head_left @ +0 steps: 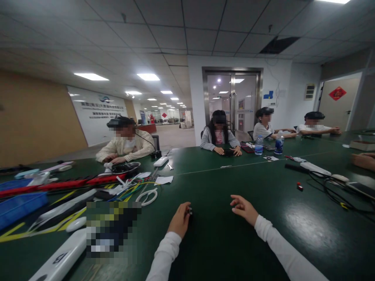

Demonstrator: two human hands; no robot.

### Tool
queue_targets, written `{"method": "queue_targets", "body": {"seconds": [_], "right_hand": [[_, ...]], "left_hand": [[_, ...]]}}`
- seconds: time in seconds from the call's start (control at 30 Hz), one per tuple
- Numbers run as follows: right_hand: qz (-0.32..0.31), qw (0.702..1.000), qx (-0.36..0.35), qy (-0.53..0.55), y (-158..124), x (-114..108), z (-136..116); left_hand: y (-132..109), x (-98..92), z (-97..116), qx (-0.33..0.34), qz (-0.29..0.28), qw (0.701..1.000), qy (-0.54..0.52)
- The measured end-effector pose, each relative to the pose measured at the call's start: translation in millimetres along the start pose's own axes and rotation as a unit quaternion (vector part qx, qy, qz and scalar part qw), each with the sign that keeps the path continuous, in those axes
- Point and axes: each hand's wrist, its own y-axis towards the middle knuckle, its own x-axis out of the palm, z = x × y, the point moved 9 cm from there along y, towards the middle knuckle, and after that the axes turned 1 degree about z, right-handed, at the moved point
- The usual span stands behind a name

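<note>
Near the middle of the green table, my left hand (pixel 179 219) rests with its fingers curled round a small dark object (pixel 190 212) with a shiny, metal-looking part. Most of that object is hidden by the fingers, so its kind cannot be told. To the right, my right hand (pixel 245 210) hovers over the table with its fingers apart and holds nothing. A gap of bare green tabletop separates the two hands.
Left of my hands lie a coiled white cable (pixel 149 197), a white device (pixel 63 255), blue trays (pixel 22 208) and tangled wires. On the right are a small red-and-black piece (pixel 299 186) and black cables (pixel 325 191). Several people sit around the table, with water bottles (pixel 259 146) beyond.
</note>
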Motion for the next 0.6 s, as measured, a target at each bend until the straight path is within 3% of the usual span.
{"method": "queue_targets", "body": {"seconds": [0.13,0.23,0.47,0.6], "right_hand": [[0.031,0.999,0.004,0.009,1.1,-16.9,8.4],[0.047,0.999,0.017,0.015,1.6,-23.7,16.1],[0.036,0.999,0.022,0.015,1.7,-20.2,21.9],[0.034,0.999,0.024,0.01,1.5,-19.3,23.1]], "left_hand": [[-6.5,-43.5,-51.7,-0.056,0.054,0.997,0.025],[-12.5,-67.3,-72.9,-0.086,0.08,0.993,0.024],[-21.6,-97.3,-84.5,-0.118,0.193,0.973,0.038],[-19.1,-89.7,-78.8,-0.094,0.149,0.982,0.072]]}}
